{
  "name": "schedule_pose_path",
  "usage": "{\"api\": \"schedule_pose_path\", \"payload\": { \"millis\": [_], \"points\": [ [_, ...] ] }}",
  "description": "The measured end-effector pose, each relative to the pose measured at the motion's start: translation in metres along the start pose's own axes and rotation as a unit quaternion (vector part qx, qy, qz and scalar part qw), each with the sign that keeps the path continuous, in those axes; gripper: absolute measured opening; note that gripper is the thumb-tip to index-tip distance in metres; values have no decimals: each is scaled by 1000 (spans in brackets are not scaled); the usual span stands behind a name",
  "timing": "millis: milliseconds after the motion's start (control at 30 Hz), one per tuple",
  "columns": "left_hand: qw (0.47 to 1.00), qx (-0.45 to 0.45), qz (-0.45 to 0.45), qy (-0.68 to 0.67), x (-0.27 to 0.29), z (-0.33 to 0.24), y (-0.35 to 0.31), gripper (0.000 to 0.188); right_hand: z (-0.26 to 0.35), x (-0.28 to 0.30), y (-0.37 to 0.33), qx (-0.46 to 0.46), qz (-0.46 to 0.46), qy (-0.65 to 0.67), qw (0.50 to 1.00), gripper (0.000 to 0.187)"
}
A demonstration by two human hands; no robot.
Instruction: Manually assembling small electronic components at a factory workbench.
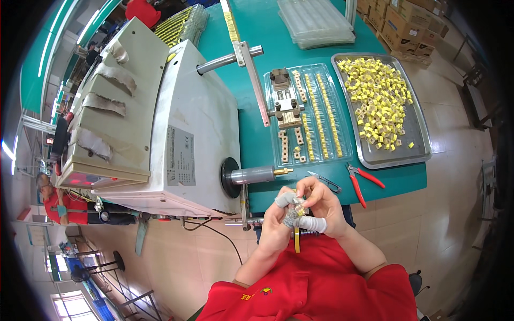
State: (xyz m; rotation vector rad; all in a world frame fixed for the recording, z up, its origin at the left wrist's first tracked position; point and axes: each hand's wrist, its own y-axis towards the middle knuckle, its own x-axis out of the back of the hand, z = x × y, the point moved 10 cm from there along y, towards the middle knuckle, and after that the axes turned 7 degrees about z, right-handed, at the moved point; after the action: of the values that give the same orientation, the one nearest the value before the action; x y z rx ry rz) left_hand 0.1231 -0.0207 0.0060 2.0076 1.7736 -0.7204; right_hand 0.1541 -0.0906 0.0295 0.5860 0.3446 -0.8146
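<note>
My left hand (279,219) and my right hand (324,207) meet in front of my chest, near the table's front edge. Pale fabric finger covers wrap some fingers on both. Between the fingertips they pinch a small yellow-taped coil (301,211), largely hidden by the fingers. A narrow strip of yellow tape (297,241) hangs below the hands. Just beyond them lie small grey snips (325,182) and red-handled cutting pliers (357,184). To the left, a machine spindle (257,174) ends in a brass tip (284,171).
The winding machine (187,123) fills the left, its metal arm (254,85) reaching over the green table (251,32). A clear plastic tray (345,144) holds rows of coils and a metal fixture (285,99). A metal tray (415,139) carries many loose yellow coils. Clear trays (316,21) are stacked behind.
</note>
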Motion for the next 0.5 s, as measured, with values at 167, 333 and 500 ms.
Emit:
{"api": "schedule_pose_path", "payload": {
  "millis": [167,333,500],
  "points": [
    [990,-78,-31,117,6,-14,-1,18,-8,-4,-2,-5,-18,36,999,33],
    [993,7,-49,-103,11,4,-3,37,1,-9,-7,24,-26,-145,989,34],
    [989,31,-58,-132,10,9,-5,46,-1,-8,-7,44,-44,-162,985,32]
  ]
}}
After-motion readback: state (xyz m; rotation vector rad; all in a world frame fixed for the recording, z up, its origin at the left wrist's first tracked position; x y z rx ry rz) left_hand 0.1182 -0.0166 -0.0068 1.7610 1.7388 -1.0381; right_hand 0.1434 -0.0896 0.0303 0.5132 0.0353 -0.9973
